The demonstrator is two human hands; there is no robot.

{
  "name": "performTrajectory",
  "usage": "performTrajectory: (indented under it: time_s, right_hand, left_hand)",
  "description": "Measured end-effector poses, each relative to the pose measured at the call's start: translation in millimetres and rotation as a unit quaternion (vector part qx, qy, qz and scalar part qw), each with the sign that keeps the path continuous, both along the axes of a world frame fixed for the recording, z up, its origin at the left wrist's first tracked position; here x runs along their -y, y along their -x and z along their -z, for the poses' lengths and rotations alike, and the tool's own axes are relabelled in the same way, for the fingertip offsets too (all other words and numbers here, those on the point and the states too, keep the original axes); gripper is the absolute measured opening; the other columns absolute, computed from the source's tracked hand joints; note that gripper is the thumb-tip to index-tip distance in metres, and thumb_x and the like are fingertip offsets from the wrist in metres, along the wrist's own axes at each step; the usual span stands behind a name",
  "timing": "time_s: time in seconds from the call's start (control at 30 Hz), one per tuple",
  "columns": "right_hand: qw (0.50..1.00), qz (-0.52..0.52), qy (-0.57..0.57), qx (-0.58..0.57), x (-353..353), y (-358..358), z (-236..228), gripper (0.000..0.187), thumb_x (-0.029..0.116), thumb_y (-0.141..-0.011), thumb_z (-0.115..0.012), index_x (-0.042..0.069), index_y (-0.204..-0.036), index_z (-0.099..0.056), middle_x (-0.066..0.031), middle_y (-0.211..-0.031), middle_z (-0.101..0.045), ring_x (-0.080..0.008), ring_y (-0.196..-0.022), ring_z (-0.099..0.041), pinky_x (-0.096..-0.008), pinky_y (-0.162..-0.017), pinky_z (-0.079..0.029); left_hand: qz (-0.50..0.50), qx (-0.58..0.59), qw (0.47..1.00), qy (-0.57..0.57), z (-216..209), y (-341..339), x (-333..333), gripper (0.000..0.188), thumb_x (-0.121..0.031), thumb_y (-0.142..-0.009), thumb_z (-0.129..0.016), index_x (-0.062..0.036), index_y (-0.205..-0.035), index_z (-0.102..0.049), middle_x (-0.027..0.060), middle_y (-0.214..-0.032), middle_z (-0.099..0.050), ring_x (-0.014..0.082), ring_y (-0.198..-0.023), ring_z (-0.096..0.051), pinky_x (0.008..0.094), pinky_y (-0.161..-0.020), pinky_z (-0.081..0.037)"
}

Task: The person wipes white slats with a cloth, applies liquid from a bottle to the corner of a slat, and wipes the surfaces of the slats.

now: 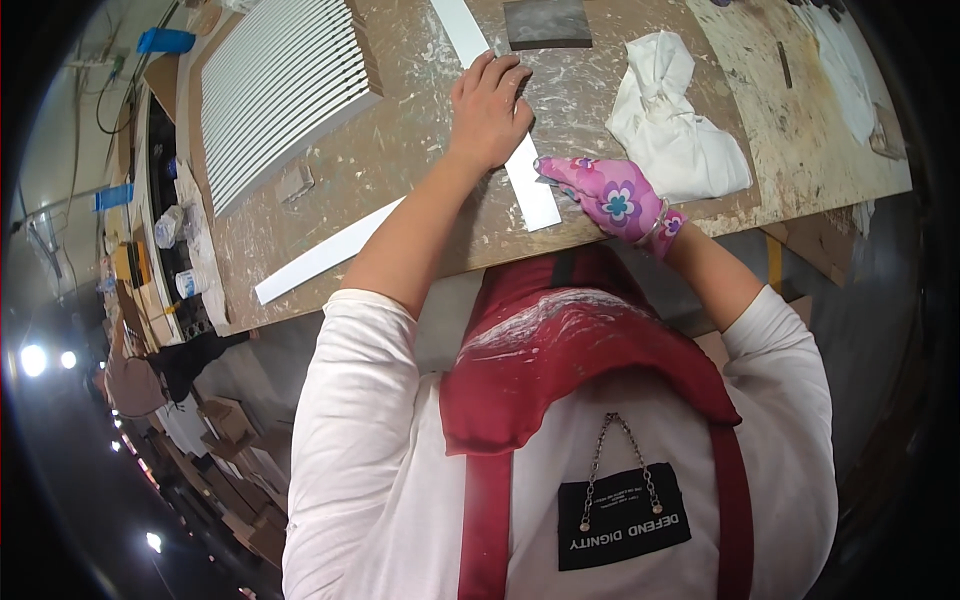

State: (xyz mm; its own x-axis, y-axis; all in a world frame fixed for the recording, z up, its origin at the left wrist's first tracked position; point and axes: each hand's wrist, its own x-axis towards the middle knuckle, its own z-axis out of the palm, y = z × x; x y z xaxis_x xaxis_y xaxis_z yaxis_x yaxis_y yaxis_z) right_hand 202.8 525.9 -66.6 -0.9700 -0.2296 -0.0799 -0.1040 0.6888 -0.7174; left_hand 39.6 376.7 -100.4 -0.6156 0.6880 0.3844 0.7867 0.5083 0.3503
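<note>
Left fingers [496, 70] spread on one white strip [532, 192] of two loose; right fingers [565, 168] unclear.

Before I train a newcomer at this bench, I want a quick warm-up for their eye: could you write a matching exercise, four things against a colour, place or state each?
1. Left hand
2. Right hand
3. Cloth
4. Apron

A. Dark red with white smears
B. In a pink flowered glove
C. Bare, on a white strip
D. White, crumpled

Pairs: 1-C, 2-B, 3-D, 4-A
</note>
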Motion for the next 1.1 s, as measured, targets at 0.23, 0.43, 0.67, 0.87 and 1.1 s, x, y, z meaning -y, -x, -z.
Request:
performTrajectory:
  time_s: [0.23, 0.43, 0.67, 0.87, 1.1]
  right_hand:
    - [0.993, -0.095, -0.069, -0.023, -13.9, 22.4, -21.8, 0.044, 0.007, -0.089, -0.048, 0.022, -0.129, -0.056, -0.0128, -0.083, -0.066, -0.0309, -0.072, -0.064, -0.0406, -0.064, -0.050]
    - [0.987, -0.156, -0.021, 0.004, -25.8, 29.1, -5.0, 0.045, 0.007, -0.089, -0.045, 0.024, -0.129, -0.056, -0.0136, -0.084, -0.065, -0.0311, -0.071, -0.064, -0.0412, -0.064, -0.050]
    - [0.964, -0.236, -0.115, 0.036, -15.2, 31.2, -26.4, 0.045, 0.008, -0.090, -0.047, 0.024, -0.131, -0.054, -0.0137, -0.088, -0.067, -0.0316, -0.076, -0.066, -0.0420, -0.067, -0.051]
    - [0.978, -0.201, -0.058, 0.006, -14.8, 23.5, -12.3, 0.047, 0.006, -0.088, -0.049, 0.021, -0.132, -0.053, -0.0110, -0.093, -0.069, -0.0290, -0.078, -0.067, -0.0391, -0.067, -0.053]
    - [0.996, -0.083, 0.009, 0.010, -8.2, 11.3, -0.3, 0.047, 0.003, -0.091, -0.046, 0.010, -0.137, -0.045, -0.0178, -0.113, -0.063, -0.0360, -0.086, -0.064, -0.0399, -0.073, -0.053]
  left_hand:
    - [-0.011, 0.010, 1.000, 0.014, -1.1, -2.5, 1.6, 0.043, -0.019, -0.079, -0.050, -0.0146, -0.121, -0.057, 0.0050, -0.132, -0.051, 0.0307, -0.134, -0.036, 0.0460, -0.109, -0.025]
    - [-0.016, 0.017, 0.999, 0.029, -5.1, -3.8, -0.2, 0.043, -0.019, -0.080, -0.050, -0.0152, -0.122, -0.057, 0.0047, -0.133, -0.051, 0.0296, -0.134, -0.036, 0.0458, -0.110, -0.025]
    - [-0.023, 0.020, 0.999, 0.032, -6.5, -3.7, 1.7, 0.042, -0.020, -0.080, -0.050, -0.0149, -0.121, -0.058, 0.0047, -0.131, -0.052, 0.0274, -0.133, -0.037, 0.0458, -0.109, -0.027]
    - [-0.022, 0.022, 0.999, 0.025, -5.2, -3.8, 0.3, 0.042, -0.019, -0.080, -0.050, -0.0145, -0.121, -0.058, 0.0049, -0.131, -0.052, 0.0273, -0.133, -0.037, 0.0455, -0.108, -0.027]
    - [-0.016, 0.021, 0.999, 0.018, -4.4, -3.5, 0.1, 0.041, -0.019, -0.080, -0.050, -0.0140, -0.120, -0.058, 0.0050, -0.130, -0.052, 0.0278, -0.133, -0.038, 0.0452, -0.108, -0.027]
